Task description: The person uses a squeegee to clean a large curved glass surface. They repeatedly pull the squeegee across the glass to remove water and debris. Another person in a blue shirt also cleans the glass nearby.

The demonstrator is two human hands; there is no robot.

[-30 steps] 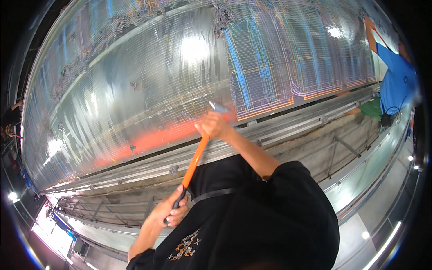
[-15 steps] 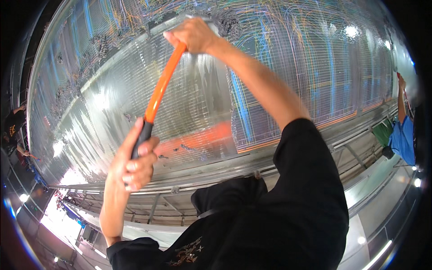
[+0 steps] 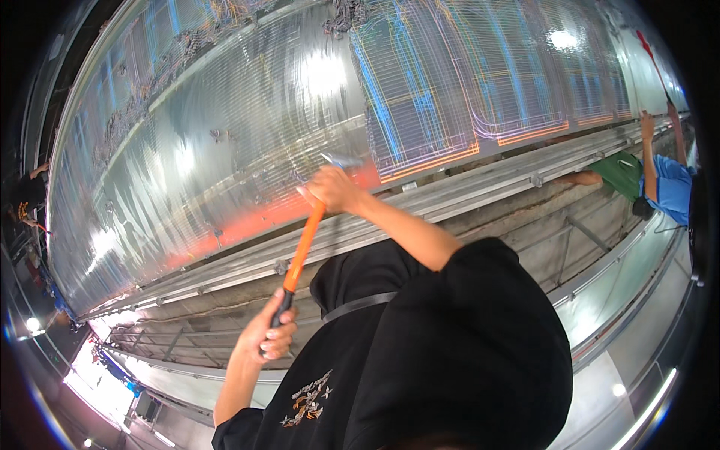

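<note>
Right hand [image 3: 336, 191] closed around the upper end of a long tool with an orange shaft and black grip [image 3: 301, 251], up near its working end. A small pale metallic head [image 3: 339, 160] sticks out just past the knuckles; too small to say what kind

Left hand [image 3: 270, 336] wrapped around the black grip at the bottom end, fingers curled tight. Both hands hold the same tool, nothing else in either

Tool's long axis runs from lower left to upper right in the head view, steep, from the left hand up to the right. The head end sits at or just off the big curved translucent ribbed sheet with blue and orange line patterns [image 3: 247, 127]; can't tell if it touches. The sheet lies up and ahead of both hands, and the right hand is clearly the nearer one, right at the lower band of the sheet where the orange glow shows. Left hand is well back, over the grey metal rails [image 3: 465, 187] running along below the sheet

Person's black sleeve and torso [image 3: 450, 352] fill the lower middle. Far right, another person in a blue shirt [image 3: 670, 191] reaches one hand up along the same sheet, well apart from this tool
</note>
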